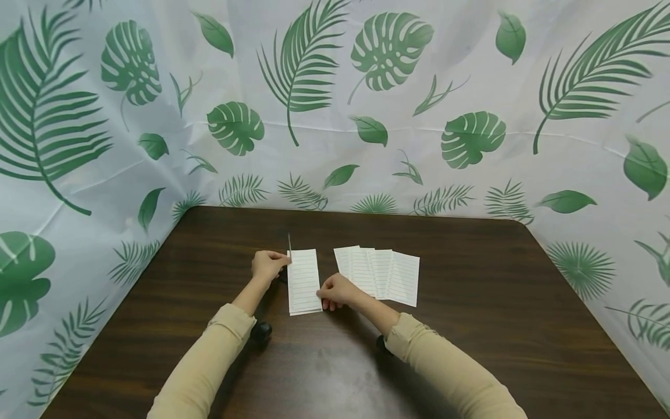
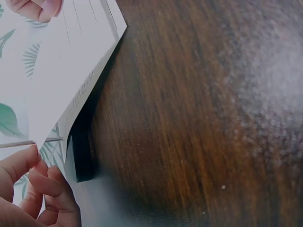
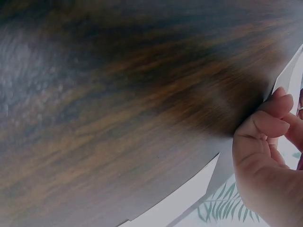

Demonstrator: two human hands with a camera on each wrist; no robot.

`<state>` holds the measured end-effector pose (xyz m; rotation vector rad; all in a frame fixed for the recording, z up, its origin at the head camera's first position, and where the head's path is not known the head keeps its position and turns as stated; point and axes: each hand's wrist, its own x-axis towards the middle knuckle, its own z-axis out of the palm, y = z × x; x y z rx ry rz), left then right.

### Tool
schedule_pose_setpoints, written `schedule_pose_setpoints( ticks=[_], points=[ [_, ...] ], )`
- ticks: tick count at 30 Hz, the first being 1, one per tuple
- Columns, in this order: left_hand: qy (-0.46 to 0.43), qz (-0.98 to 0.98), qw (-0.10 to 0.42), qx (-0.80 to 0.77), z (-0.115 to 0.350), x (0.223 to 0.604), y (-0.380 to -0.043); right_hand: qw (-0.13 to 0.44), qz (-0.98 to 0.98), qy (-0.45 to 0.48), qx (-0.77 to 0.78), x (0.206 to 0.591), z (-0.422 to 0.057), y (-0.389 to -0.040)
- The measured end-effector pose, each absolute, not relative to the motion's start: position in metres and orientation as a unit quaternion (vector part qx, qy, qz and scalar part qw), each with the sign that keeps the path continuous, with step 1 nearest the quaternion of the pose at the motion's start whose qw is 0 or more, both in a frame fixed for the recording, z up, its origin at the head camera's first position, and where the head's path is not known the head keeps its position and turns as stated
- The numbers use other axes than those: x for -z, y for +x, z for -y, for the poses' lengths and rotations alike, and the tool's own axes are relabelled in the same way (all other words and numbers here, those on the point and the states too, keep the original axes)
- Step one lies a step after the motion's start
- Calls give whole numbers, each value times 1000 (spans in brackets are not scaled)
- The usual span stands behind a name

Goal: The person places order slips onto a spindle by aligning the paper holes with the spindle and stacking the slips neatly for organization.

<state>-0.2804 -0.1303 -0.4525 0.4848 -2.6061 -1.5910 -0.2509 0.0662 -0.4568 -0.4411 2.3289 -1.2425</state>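
A lined paper slip (image 1: pixel 303 279) lies face up between my hands, with another slip's edge (image 1: pixel 306 313) showing just under it. My left hand (image 1: pixel 268 265) pinches it at the upper left, right beside a thin metal spike (image 1: pixel 289 244) that rises at that corner. In the left wrist view a black base (image 2: pixel 79 158) sits below the paper, in line with the spike. My right hand (image 1: pixel 337 290) grips the slip's lower right edge between thumb and curled fingers. In the right wrist view the fingers hide most of that edge.
Several more lined slips (image 1: pixel 403 278) lie fanned and overlapping to the right, close behind my right hand. The dark wood table (image 1: pixel 471 250) ends at a white leaf-print curtain (image 1: pixel 324 157) at the back and sides.
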Motion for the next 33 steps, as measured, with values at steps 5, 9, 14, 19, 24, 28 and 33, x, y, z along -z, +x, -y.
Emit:
schedule_pose_setpoints(
  ticks=[5,9,14,19,24,28,33],
  points=[
    [155,853,15,497,131,455,-281,222,-856,-174,434,457,-66,-251],
    [151,858,11,491,132,459,-282,235,-864,-184,406,455,-64,-253],
    [138,875,15,463,131,462,-282,253,-872,-196,372,452,-63,-255],
    [133,894,28,428,129,464,-281,259,-877,-205,349,451,-63,-256],
    [132,901,41,411,128,466,-281,251,-883,-210,338,451,-61,-255],
    [122,901,43,414,128,467,-281,244,-885,-214,333,449,-61,-254],
    [107,900,30,421,128,469,-281,241,-888,-216,326,448,-61,-253]
  ],
)
